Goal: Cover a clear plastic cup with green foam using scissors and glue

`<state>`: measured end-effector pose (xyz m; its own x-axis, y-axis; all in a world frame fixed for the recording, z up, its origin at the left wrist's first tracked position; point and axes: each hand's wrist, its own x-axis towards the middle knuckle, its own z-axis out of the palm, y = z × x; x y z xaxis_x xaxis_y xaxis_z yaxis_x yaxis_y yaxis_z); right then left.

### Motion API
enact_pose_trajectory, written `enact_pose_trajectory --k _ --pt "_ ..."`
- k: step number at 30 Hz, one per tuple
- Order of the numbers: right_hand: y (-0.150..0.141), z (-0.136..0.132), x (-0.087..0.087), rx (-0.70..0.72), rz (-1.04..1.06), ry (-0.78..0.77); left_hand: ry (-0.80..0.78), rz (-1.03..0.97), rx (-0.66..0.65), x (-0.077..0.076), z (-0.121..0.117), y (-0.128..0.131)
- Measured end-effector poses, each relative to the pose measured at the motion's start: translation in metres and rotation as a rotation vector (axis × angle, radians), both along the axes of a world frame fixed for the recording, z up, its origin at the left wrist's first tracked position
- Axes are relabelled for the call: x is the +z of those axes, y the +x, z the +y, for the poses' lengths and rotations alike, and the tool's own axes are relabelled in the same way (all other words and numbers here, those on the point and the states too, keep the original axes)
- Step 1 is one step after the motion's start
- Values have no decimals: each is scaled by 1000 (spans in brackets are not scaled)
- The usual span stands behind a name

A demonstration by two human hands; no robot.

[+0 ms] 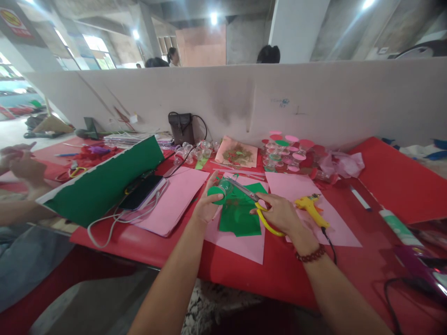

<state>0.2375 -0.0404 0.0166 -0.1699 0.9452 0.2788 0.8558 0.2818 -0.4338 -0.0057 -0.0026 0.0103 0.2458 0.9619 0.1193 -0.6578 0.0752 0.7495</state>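
My left hand (205, 204) is closed around a small clear plastic cup (226, 186) with a green paper disc (215, 195) on its end. In my right hand (281, 214) are yellow-handled scissors (243, 188), their blades reaching left to the cup's edge. Whether the blades are apart is hard to see. Beneath both hands lies a green sheet (240, 221) with cut edges, on top of pink paper (256, 249). A yellow glue gun (312, 208) rests on another pink sheet (344, 235), right of my right hand.
Several clear cups with coloured discs (286, 153) cluster at the back. Left are a phone (141, 193) with a white cable, stacked pink paper (167, 216) and a standing green board (104, 186). A co-worker's hand (26, 165) is at far left. A red board (405, 186) stands right.
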Motion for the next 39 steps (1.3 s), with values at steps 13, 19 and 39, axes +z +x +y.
enact_pose_trajectory --k 13,19,39 --pt "5 1 -2 2 -46 21 28 -15 -15 -4 2 0" --pt "1 -1 1 1 -36 -1 37 -22 -15 -2 2 0" --pt "-4 -1 1 -82 -74 45 3 53 32 -1 0 -1"
